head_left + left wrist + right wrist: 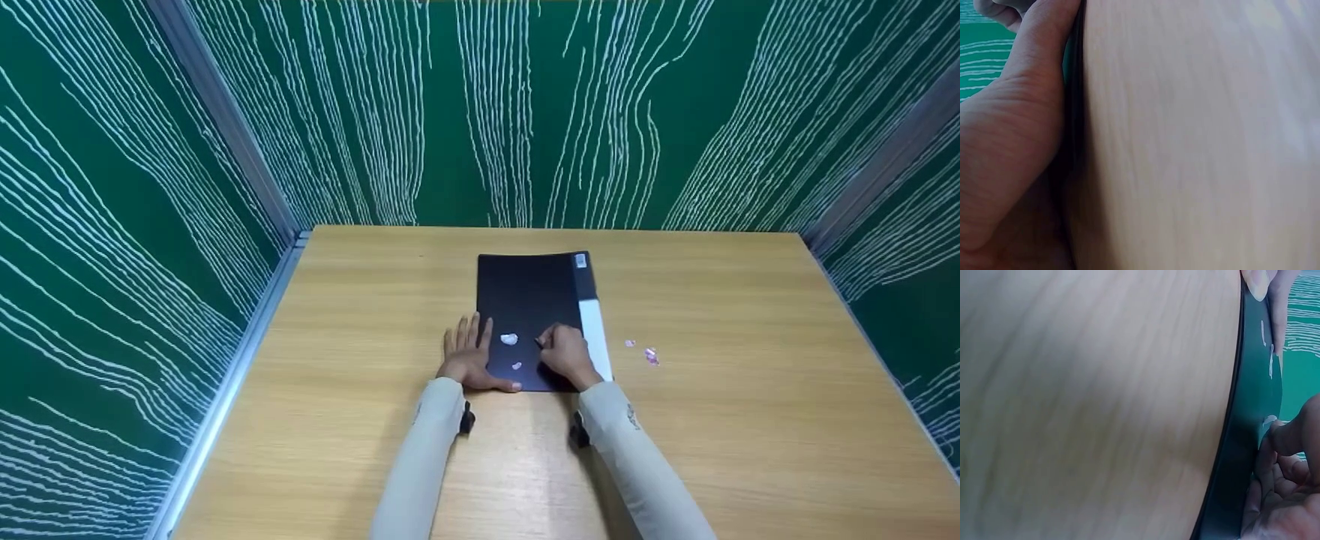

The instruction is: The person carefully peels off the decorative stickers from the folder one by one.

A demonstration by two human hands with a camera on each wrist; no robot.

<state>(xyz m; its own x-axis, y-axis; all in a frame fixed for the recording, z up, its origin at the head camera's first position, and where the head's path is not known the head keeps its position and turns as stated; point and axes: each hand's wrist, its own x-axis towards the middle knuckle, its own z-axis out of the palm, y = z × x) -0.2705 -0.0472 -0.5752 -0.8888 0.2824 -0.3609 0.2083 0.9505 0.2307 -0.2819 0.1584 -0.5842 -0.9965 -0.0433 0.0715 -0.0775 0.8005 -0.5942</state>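
A black folder [529, 292] lies on the table, with a white strip [595, 337] down its right side. My left hand [471, 356] rests with fingers spread on its lower left part, thumb along the near edge. My right hand [566, 352] is over the lower right part, fingers curled. In the right wrist view its thumb and forefinger pinch a small whitish sticker [1270, 419] at the folder's surface. On the folder between the hands are a larger white sticker [509, 339] and a smaller pinkish one [517, 366]. The left wrist view shows my left hand [1010, 129] against the folder's edge.
To the right of the folder, small pink scraps [652, 356] lie on the wooden table [375, 300]. Green walls [442, 112] with white streaks enclose the table at the back and sides. A barcode label [580, 261] marks the folder's top right corner.
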